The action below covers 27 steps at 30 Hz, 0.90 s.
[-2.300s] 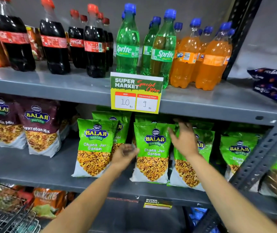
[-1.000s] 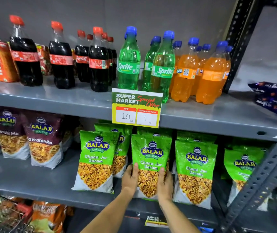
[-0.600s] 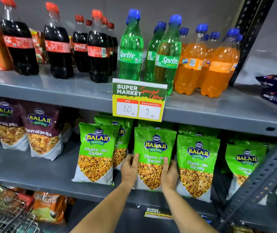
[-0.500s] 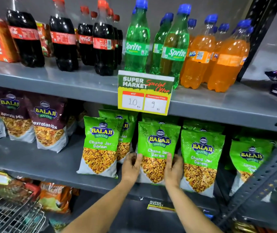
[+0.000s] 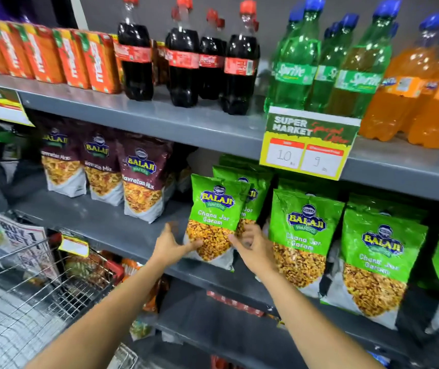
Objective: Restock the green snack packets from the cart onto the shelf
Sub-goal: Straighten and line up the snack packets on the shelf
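Observation:
Several green Balaji Chana Jor Garam snack packets stand in a row on the grey middle shelf (image 5: 112, 230). The leftmost green packet (image 5: 217, 206) leans slightly, with another one close behind it. My left hand (image 5: 171, 247) presses its lower left edge and my right hand (image 5: 254, 249) its lower right edge, so the packet is clasped between both hands. To its right stand two more green packets (image 5: 304, 230) (image 5: 380, 259). The wire cart (image 5: 24, 296) is at the lower left; I cannot make out what lies in it.
Maroon Navratan Mix packets (image 5: 141, 179) stand left of the green row, with a gap of bare shelf between. Cola, Sprite and orange soda bottles fill the upper shelf. A yellow and green price sign (image 5: 307, 145) hangs from its edge. More snack packs sit on the shelf below.
My hands have left the second green packet and moved left onto the leftmost one. The view has swung left and closer, showing more of the cart.

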{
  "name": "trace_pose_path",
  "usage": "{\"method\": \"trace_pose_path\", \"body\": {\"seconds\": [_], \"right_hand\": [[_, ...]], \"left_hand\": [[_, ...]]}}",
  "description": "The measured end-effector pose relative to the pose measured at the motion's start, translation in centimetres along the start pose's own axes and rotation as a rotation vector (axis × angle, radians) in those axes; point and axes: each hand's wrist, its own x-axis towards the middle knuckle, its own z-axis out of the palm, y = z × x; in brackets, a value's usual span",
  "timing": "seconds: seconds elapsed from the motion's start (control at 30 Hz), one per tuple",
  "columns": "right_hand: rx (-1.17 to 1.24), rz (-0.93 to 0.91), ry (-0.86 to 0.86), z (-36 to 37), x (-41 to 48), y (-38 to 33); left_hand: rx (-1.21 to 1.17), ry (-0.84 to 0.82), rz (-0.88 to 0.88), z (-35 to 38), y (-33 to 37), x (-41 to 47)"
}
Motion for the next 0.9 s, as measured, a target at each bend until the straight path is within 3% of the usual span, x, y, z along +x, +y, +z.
{"method": "trace_pose_path", "body": {"seconds": [0.07,0.13,0.47,0.6,0.73,0.9], "right_hand": [[0.092,0.165,-0.159,1.2,0.4,-0.7],[0.062,0.217,-0.206,2.2,1.0,-0.5],[0.022,0.148,-0.009,1.0,-0.9,1.8],[-0.025,0.201,0.021,0.8,-1.0,1.6],[0.030,0.286,0.073,0.6,-0.9,0.7],[-0.063,0.366,0.000,2.5,-1.7,0.7]], "left_hand": [[0.009,-0.150,-0.056,0.2,-0.7,0.6],[-0.051,-0.218,-0.024,0.4,-0.8,1.0],[-0.161,-0.240,0.209,4.1,-0.9,0.9],[-0.146,-0.284,0.231,3.9,-0.2,1.6],[-0.475,-0.133,0.170,0.6,4.4,4.3],[-0.528,-0.234,0.169,-1.0,8.9,7.6]]}}
